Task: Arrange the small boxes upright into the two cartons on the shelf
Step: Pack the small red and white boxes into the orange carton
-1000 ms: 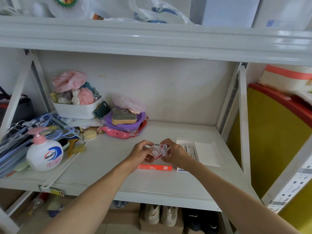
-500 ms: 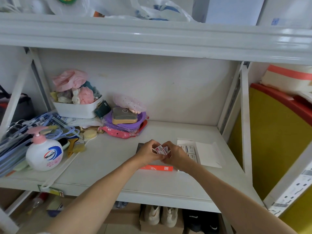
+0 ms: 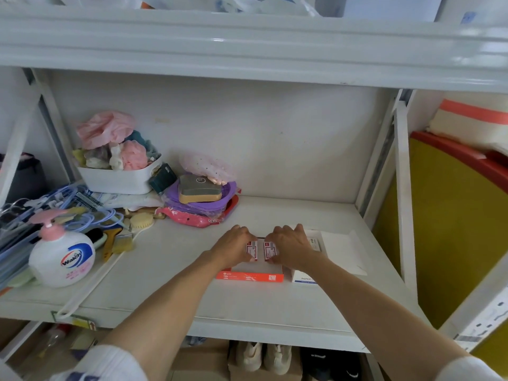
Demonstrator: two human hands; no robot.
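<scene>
An orange-fronted carton (image 3: 250, 276) lies open on the white shelf (image 3: 170, 284); a white carton (image 3: 302, 278) sits against its right side. My left hand (image 3: 233, 247) grips one small red-and-white box (image 3: 253, 251) and my right hand (image 3: 288, 247) grips another small red-and-white box (image 3: 269, 251). Both boxes stand upright side by side inside the orange carton, under my fingers. More small boxes (image 3: 314, 244) show in the white carton behind my right hand, partly hidden.
The white carton's open lid (image 3: 343, 250) lies flat to the right. A pink-capped soap bottle (image 3: 61, 257), brushes (image 3: 116, 242), hangers and a white tub (image 3: 118, 180) crowd the left. A purple and pink pile (image 3: 203, 204) sits behind. A shelf post (image 3: 402, 188) stands at the right.
My hands, which held the small boxes together above the shelf, have lowered and parted slightly. The two boxes now stand in the orange carton.
</scene>
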